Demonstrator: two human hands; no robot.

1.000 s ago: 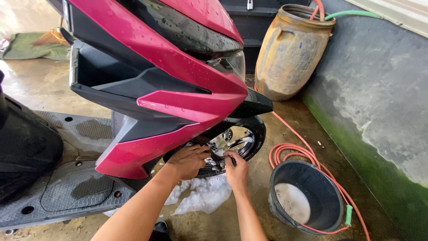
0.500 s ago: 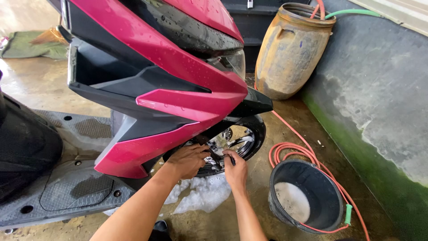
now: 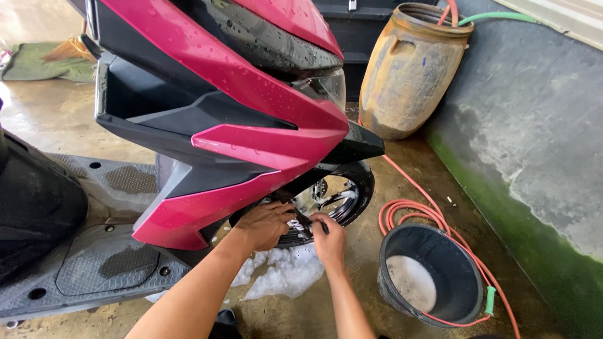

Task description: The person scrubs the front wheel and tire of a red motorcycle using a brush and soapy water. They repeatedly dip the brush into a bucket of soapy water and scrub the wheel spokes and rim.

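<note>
Two bare hands work low at the front wheel (image 3: 326,201) of a red and black scooter (image 3: 220,119), which stands on a wet concrete floor (image 3: 402,182). The left hand (image 3: 267,225) lies against the lower edge of the wheel, just under the red side panel, its fingers (image 3: 284,216) curled loosely over the tyre and rim; whether they grasp anything cannot be told. The right hand (image 3: 330,238) sits just beside it, fingers clenched around a small dark tool (image 3: 308,221), perhaps a brush, whose tip points in toward the spokes. Both hands nearly touch each other.

White soap foam (image 3: 282,273) is spread on the floor directly beneath the hands and the wheel. Near the right hand, to its right, stands a black bucket (image 3: 461,276) with suds in its bottom. An orange hose (image 3: 418,213) lies coiled on the floor between the wheel and the bucket and runs back toward a large tan barrel (image 3: 411,69) standing against the wall behind the scooter. Water drops bead on the scooter's red bodywork, and its grey footboard (image 3: 107,263) stretches off to the left.
</note>
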